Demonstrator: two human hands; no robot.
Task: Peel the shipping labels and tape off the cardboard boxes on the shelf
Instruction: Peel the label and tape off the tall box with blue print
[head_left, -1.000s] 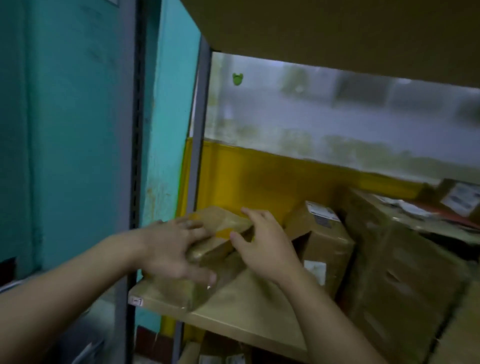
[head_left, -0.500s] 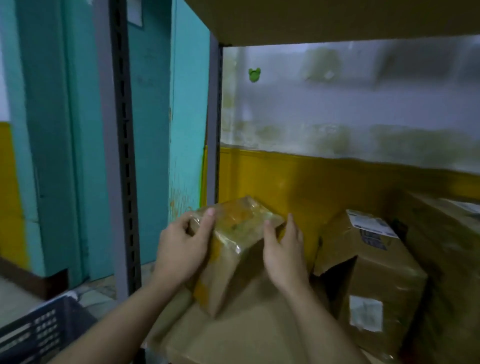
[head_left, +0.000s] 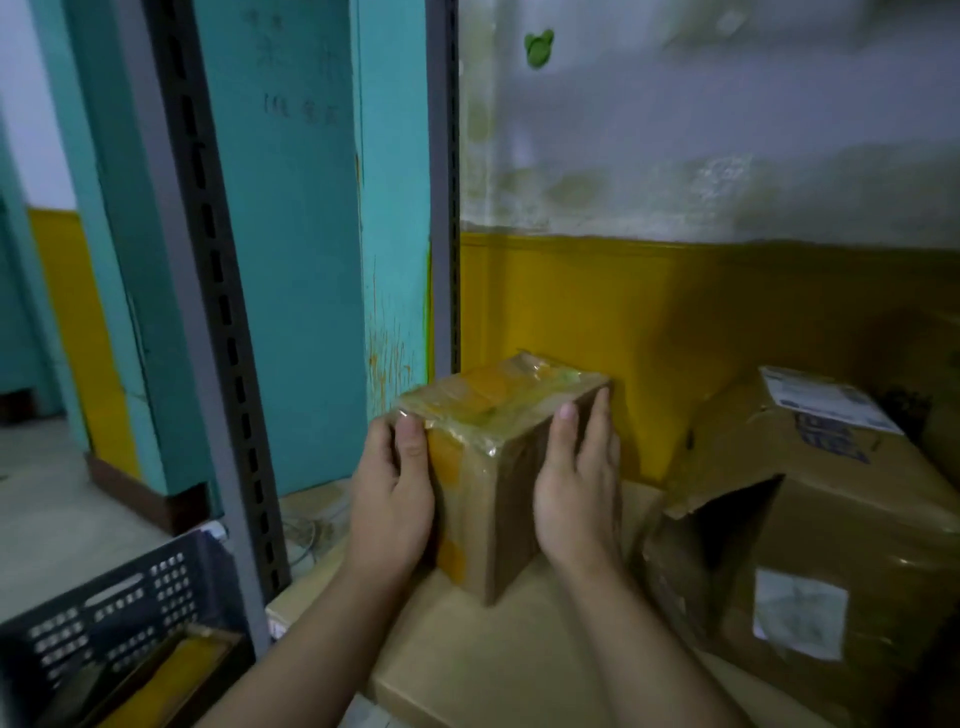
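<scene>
A small cardboard box (head_left: 488, 410), wrapped in glossy clear and yellow tape, stands upright on the shelf board (head_left: 509, 665) near its left end. My left hand (head_left: 389, 499) grips its left side, thumb laid along the front corner and fingers hidden behind the box. My right hand (head_left: 576, 488) presses flat against the box's right side with straight fingers. A larger dented cardboard box (head_left: 857, 525) sits to the right, with a white shipping label (head_left: 826, 400) on its top and a second white label (head_left: 800, 613) on its front face.
A grey slotted shelf upright (head_left: 208, 291) stands just left of my left arm, and another upright (head_left: 444, 182) rises behind the small box. A dark plastic crate (head_left: 104, 618) sits on the floor at lower left. The yellow and white wall closes the shelf's back.
The small box was lying under my hands; both hands turned it up on end and now hold it by its sides. My view has moved closer and lower.
</scene>
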